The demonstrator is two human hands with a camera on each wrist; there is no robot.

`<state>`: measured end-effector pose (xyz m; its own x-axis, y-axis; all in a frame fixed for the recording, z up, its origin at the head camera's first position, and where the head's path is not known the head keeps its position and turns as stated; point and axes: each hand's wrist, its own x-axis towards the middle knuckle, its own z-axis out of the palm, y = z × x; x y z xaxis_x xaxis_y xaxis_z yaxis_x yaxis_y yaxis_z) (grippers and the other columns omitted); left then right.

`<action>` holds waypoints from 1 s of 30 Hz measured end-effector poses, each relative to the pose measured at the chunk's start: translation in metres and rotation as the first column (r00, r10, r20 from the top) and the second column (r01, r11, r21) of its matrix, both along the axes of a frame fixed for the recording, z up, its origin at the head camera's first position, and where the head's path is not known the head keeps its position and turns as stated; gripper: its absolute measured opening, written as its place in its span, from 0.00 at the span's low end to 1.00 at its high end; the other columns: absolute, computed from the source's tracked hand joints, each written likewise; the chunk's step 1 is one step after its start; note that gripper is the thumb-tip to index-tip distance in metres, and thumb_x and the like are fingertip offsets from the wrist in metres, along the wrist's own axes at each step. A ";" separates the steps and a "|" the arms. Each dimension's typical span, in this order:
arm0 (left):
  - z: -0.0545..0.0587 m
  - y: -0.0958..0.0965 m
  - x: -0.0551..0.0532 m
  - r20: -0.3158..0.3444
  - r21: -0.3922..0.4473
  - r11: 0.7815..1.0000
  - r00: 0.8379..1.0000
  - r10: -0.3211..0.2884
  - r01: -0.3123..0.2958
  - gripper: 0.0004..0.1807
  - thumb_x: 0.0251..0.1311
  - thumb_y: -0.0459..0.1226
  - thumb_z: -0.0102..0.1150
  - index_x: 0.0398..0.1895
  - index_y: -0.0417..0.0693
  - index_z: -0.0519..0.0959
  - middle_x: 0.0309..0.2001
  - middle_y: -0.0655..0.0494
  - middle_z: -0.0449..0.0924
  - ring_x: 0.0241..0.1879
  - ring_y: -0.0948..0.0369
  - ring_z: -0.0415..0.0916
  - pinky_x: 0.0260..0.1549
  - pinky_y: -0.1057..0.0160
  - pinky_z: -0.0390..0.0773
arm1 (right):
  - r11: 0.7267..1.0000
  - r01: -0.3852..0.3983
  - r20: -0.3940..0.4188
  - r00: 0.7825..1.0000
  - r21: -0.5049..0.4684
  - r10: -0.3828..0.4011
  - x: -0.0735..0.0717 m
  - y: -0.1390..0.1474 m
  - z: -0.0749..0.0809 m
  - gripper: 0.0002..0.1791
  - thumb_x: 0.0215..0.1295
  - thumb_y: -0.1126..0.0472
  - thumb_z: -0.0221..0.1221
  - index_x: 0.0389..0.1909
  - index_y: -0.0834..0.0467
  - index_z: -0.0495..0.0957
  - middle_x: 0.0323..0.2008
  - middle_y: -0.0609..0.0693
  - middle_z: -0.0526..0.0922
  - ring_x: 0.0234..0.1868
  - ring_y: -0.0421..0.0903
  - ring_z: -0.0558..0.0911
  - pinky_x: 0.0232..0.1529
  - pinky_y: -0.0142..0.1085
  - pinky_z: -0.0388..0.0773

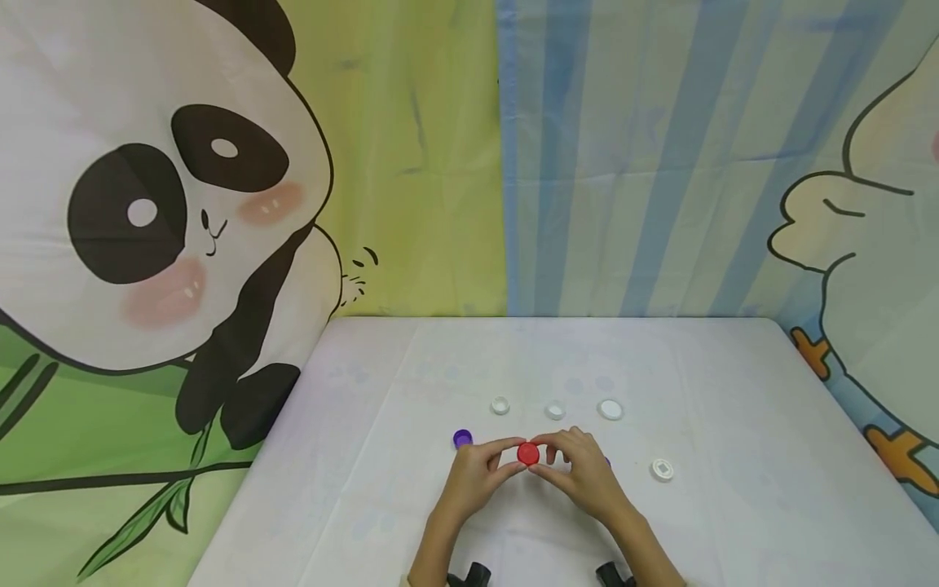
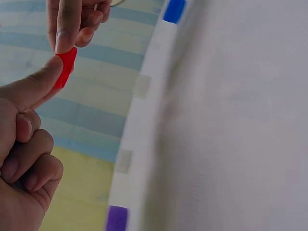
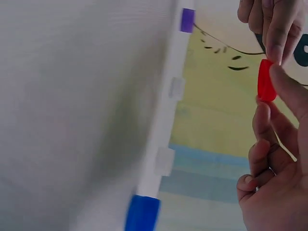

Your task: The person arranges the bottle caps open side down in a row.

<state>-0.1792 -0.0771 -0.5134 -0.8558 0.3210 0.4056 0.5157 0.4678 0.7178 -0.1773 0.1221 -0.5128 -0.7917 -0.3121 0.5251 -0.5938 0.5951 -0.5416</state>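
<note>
Both hands meet over the near part of the table, pinching one red bottle cap (image 1: 528, 454) from opposite sides. My left hand (image 1: 468, 481) grips it between thumb and index finger, the other fingers curled toward the palm in the left wrist view. From the other side, my right hand (image 1: 584, 474) holds the cap's edge with thumb and index finger. In the right wrist view the red cap (image 3: 266, 81) is seen edge-on, raised above the table. A purple cap (image 1: 462, 439) lies just beyond my left hand. A blue cap (image 3: 142, 212) is mostly hidden behind my right hand in the head view.
White caps lie on the table (image 1: 352, 481): a left one (image 1: 500, 405), a middle one (image 1: 555, 410) and a wider one (image 1: 610, 409) beyond the hands. A white piece with a square mark (image 1: 662, 470) is at the right. Printed curtains hang behind the table.
</note>
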 end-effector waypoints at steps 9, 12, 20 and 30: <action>-0.036 0.002 -0.009 -0.064 -0.180 0.978 0.993 0.098 -0.108 0.16 0.49 0.44 0.63 0.43 0.52 0.81 0.12 0.69 0.52 0.13 0.75 0.46 0.12 0.76 0.50 | 0.983 0.120 -0.021 0.993 0.140 -0.119 -0.010 -0.013 -0.024 0.16 0.40 0.51 0.70 0.32 0.49 0.82 0.17 0.35 0.69 0.24 0.33 0.62 0.29 0.31 0.56; -0.044 0.004 -0.011 -0.044 -0.220 0.968 0.993 0.113 -0.120 0.17 0.49 0.45 0.62 0.44 0.52 0.81 0.11 0.69 0.52 0.13 0.75 0.47 0.12 0.75 0.53 | 0.970 0.143 -0.018 0.990 0.195 -0.142 -0.012 -0.015 -0.029 0.16 0.38 0.50 0.71 0.30 0.51 0.82 0.17 0.36 0.68 0.24 0.34 0.62 0.28 0.30 0.55; -0.051 0.012 -0.010 -0.057 -0.339 0.926 0.986 0.156 -0.166 0.18 0.51 0.46 0.60 0.47 0.53 0.80 0.10 0.69 0.53 0.12 0.71 0.52 0.13 0.72 0.58 | 0.950 0.154 -0.016 0.988 0.273 -0.156 -0.015 -0.015 -0.038 0.15 0.40 0.51 0.70 0.30 0.54 0.83 0.17 0.38 0.66 0.24 0.37 0.62 0.28 0.32 0.55; -0.052 0.016 -0.006 -0.099 -0.395 0.890 0.974 0.205 -0.227 0.20 0.52 0.48 0.59 0.48 0.54 0.79 0.10 0.64 0.64 0.13 0.68 0.59 0.14 0.69 0.62 | 0.950 0.153 0.011 0.987 0.272 -0.162 -0.012 -0.016 -0.040 0.15 0.44 0.50 0.67 0.31 0.54 0.83 0.18 0.37 0.67 0.24 0.37 0.61 0.29 0.33 0.56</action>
<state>-0.1853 -0.0616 -0.5657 -0.9034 0.2758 0.3284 0.4012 0.8142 0.4197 -0.1897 0.1065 -0.5523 -0.8577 -0.3078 0.4118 -0.4650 0.8060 -0.3662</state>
